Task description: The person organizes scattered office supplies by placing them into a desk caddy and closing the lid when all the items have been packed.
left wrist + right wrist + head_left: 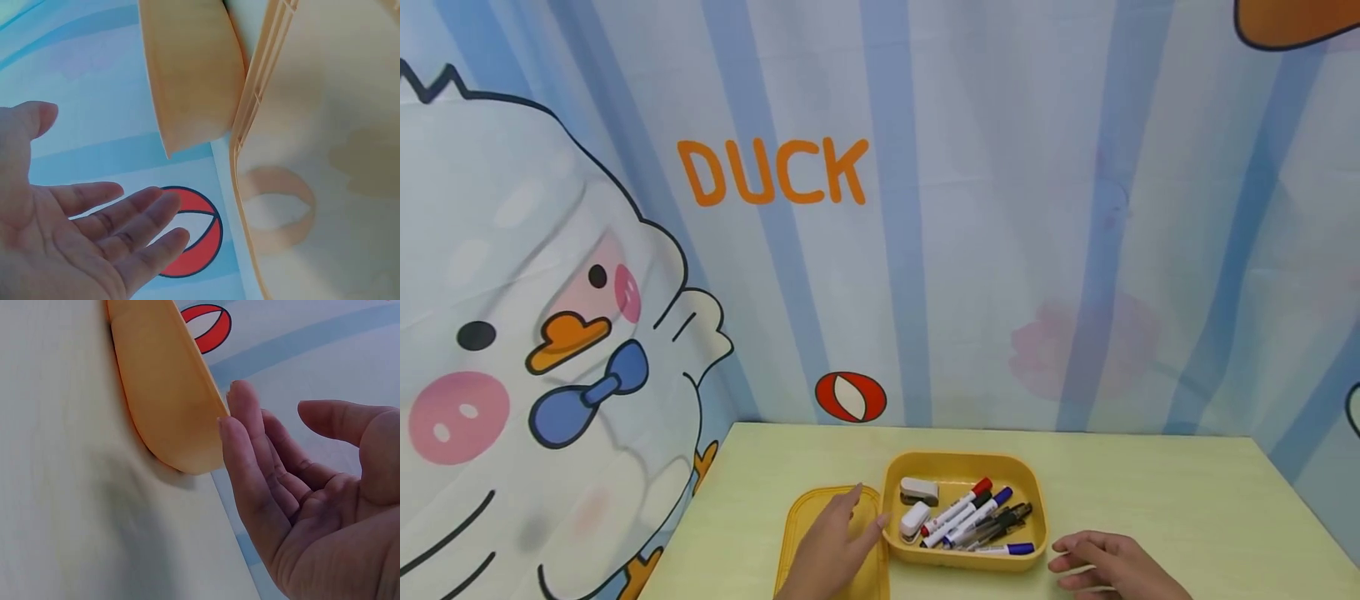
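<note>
A yellow tray (966, 560) with raised walls stands on the table and holds several markers (958, 510), dark pens (1006, 523) and two small white staplers (919, 490). Flat to its left lies a yellow lid (797, 518). My left hand (833, 546) hovers over the lid, thumb close to the tray's left wall; its fingers are extended and hold nothing in the left wrist view. To the tray's right, my right hand (1108, 567) has relaxed fingers and an empty palm. The right wrist view puts its fingertips (234, 428) right by the tray's rim.
The pale yellow table (1180, 492) reaches back to a blue-striped curtain (985, 208) with a printed duck (542, 250) on the left. A red and white ball print (851, 397) sits on the curtain just behind the table's back edge.
</note>
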`<control>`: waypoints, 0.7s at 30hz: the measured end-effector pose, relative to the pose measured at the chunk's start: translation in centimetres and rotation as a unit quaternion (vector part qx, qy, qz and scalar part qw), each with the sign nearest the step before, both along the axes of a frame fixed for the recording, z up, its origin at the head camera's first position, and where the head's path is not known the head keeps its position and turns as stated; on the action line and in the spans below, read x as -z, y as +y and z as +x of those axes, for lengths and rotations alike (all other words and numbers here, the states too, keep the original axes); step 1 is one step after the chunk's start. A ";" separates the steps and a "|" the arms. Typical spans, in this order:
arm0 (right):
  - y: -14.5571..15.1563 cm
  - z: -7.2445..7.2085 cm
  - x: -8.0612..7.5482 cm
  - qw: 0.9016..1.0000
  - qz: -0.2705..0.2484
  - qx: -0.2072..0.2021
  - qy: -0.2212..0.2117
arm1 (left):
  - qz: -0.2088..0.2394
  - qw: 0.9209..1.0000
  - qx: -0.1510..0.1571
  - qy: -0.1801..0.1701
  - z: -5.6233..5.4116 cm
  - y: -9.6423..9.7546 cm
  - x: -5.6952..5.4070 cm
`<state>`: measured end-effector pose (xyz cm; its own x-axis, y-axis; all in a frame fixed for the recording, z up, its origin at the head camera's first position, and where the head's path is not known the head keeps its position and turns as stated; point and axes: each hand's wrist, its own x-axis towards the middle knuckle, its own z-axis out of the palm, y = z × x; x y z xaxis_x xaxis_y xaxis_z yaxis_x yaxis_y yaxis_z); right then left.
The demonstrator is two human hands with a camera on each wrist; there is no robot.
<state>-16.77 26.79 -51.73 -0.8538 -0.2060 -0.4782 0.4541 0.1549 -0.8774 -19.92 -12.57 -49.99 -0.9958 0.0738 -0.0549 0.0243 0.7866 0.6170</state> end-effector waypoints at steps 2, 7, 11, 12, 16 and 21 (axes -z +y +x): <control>-0.2 0.2 0.1 1.000 -0.016 -0.012 -0.002 | 0.016 1.000 -0.014 -0.008 0.1 -0.4 0.0; -1.6 0.4 0.5 0.999 -0.030 -0.009 -0.013 | 0.041 0.997 -0.056 -0.022 0.4 -1.6 0.0; -2.7 0.6 0.8 0.999 -0.027 -0.019 -0.013 | 0.048 0.995 -0.081 -0.017 1.0 -3.0 0.2; -3.0 0.6 0.8 0.999 -0.028 -0.022 -0.014 | 0.049 0.995 -0.085 -0.014 1.1 -3.4 0.3; -3.7 0.7 0.8 0.999 -0.035 -0.036 -0.017 | 0.055 0.994 -0.094 -0.006 1.7 -4.9 0.6; -4.4 1.0 0.5 0.997 -0.052 -0.055 -0.020 | 0.056 0.992 -0.116 -0.014 2.4 -6.3 1.0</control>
<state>-15.77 22.41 -52.22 -0.8036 -0.3480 -0.4828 0.4743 0.1155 -0.8728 -17.47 -18.82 -50.96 -0.9849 -0.1495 -0.0874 -0.1676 0.6951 0.6991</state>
